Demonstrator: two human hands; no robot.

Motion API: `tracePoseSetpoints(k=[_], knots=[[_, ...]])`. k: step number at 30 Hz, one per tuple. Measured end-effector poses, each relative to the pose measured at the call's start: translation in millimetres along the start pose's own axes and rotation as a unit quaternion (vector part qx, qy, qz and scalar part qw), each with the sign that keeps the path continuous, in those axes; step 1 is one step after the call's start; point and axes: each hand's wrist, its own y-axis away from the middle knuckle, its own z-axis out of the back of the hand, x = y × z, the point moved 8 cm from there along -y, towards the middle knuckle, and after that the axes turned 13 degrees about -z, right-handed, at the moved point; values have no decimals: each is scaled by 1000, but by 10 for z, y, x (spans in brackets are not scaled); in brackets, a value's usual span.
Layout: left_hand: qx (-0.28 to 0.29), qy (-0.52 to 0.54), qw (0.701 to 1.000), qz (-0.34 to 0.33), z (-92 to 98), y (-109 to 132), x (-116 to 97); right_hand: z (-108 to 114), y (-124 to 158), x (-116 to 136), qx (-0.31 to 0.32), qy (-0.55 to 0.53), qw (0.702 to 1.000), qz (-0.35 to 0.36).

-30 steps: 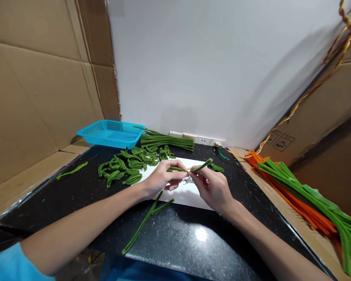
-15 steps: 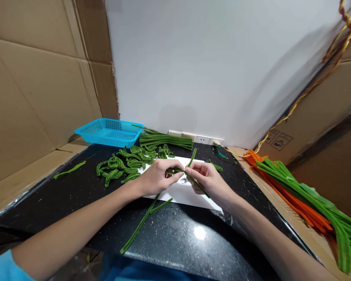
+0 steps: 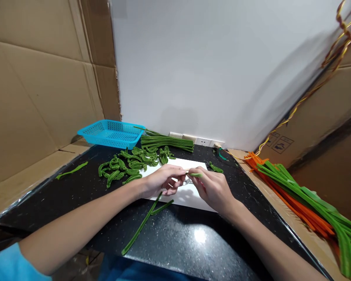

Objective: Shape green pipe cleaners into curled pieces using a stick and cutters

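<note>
My left hand (image 3: pixel 163 180) and my right hand (image 3: pixel 215 188) meet over a white sheet (image 3: pixel 179 201), fingertips closed together. A green pipe cleaner (image 3: pixel 195 175) is pinched between them; only a short piece shows along my right fingers, the rest being hidden. Below my left hand lies a long loose green pipe cleaner (image 3: pixel 140 230), with a shorter one (image 3: pixel 163 207) beside it. To the left of the sheet, and partly on it, spreads a pile of looped green pipe-cleaner pieces (image 3: pixel 131 162). A small metal object (image 3: pixel 187 181) is partly visible on the sheet between my hands.
A blue plastic basket (image 3: pixel 111 136) stands at the back left, beside a bundle of straight green pipe cleaners (image 3: pixel 168 142). Green strips (image 3: pixel 304 199) and orange strips (image 3: pixel 292 207) lie along the right edge. Wall sockets (image 3: pixel 203 142) sit behind the black tabletop (image 3: pixel 84 195).
My right hand has turned over the pipe cleaner, whose ends stuck out above and below it before. My left lower fingers have curled below the pinch. The view has shifted slightly.
</note>
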Motion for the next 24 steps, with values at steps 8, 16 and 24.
tracePoseSetpoints(k=[8, 16, 24], knots=[[-18, 21, 1000, 0, 5, 6, -1, 33, 8, 67, 22, 26, 998, 51], [-22, -108, 983, -149, 21, 3, -185, -80, -12, -77, 48, -227, 959, -162], [46, -512, 814, -270, -98, 148, -559, -546, 42, -64, 258, -590, 684, -342]])
